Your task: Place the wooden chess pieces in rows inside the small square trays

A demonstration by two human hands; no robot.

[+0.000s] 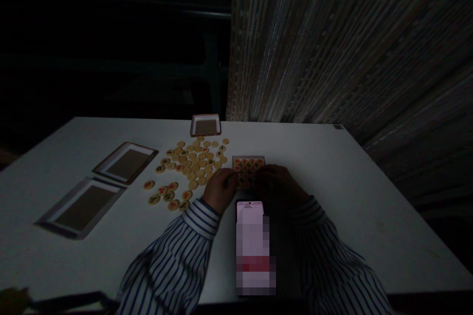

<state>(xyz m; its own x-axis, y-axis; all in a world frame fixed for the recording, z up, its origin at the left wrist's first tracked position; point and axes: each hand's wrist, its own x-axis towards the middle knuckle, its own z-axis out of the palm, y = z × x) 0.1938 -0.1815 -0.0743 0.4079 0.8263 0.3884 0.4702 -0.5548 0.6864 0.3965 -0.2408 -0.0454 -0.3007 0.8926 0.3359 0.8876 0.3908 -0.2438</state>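
A small box (249,161) holding round game discs with red marks sits on the white table (332,182). My left hand (220,190) rests at the box's left side with fingers curled against it. My right hand (279,183) covers the box's right and near part, fingers bent over the discs. Whether either hand pinches a disc is hidden in the dim light. A loose pile of wooden discs (194,160) with red and black marks lies to the left of the box. Both sleeves are striped white and blue.
A lit phone (254,246) lies between my forearms near the table's front edge. Two shallow rectangular trays (125,162) (82,206) lie at the left. A small box lid (206,125) stands at the back. A wall of stacked sheets (351,44) rises behind at the right.
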